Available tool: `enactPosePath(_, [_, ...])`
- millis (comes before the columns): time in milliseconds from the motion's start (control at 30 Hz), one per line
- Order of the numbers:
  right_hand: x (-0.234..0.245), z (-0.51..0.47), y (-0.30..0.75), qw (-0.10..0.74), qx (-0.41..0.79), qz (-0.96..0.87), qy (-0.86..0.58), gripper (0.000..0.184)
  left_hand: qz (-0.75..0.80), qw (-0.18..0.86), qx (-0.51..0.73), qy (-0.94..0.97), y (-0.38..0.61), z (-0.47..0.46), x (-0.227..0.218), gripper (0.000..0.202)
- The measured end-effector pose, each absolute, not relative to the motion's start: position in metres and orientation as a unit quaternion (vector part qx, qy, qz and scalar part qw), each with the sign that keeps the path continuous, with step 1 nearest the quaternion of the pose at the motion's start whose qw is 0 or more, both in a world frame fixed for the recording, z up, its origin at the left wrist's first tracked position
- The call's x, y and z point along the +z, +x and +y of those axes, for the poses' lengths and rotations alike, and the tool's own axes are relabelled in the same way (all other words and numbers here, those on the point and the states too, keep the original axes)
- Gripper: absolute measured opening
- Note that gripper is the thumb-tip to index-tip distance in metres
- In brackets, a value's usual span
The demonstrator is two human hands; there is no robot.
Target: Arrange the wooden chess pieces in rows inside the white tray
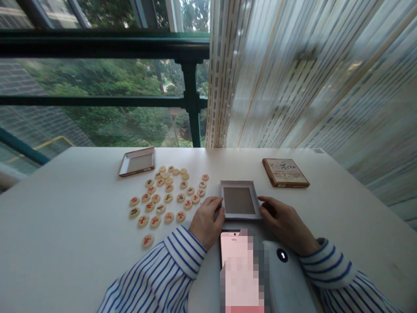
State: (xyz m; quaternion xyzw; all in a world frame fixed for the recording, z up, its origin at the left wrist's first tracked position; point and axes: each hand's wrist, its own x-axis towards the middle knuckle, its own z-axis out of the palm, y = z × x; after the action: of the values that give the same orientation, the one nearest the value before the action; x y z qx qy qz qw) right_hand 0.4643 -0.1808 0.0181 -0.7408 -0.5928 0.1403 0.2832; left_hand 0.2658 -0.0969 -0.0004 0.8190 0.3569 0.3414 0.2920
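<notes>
A shallow grey box tray (239, 186) lies on the white table (65, 226) right in front of me. My left hand (206, 220) rests at its left edge, fingers curled and touching the rim. At the tray's right edge sits my right hand (284, 223), fingers curled against the near corner. Several round wooden chess pieces (167, 195) with red and black characters lie scattered to the left of the tray. One piece (148, 240) lies apart, nearer to me.
A brown-rimmed box tray (137, 161) lies at the back left. A closed box with a printed lid (286, 172) lies at the back right. A phone (235, 248) with a lit screen hangs below my chin. Behind the table are a railing, windows and a curtain (309, 74).
</notes>
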Motion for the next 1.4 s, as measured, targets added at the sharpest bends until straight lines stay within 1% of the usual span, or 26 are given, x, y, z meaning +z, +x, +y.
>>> enactPosePath(633, [0.02,-0.182,0.465,0.286,0.138,-0.592,-0.741,0.035,0.357,0.293,0.343,0.818,0.266,-0.097,-0.003,0.028])
enactPosePath(1033, [0.022,-0.182,0.466,0.315,0.095,-0.578,-0.747,0.034,0.363,0.273,0.366,0.812,0.264,-0.096,0.0,0.028])
enactPosePath(1400, [0.017,-0.18,0.468,0.349,0.073,-0.598,-0.718,0.03,0.389,0.25,0.415,0.784,0.258,-0.086,0.005,0.025])
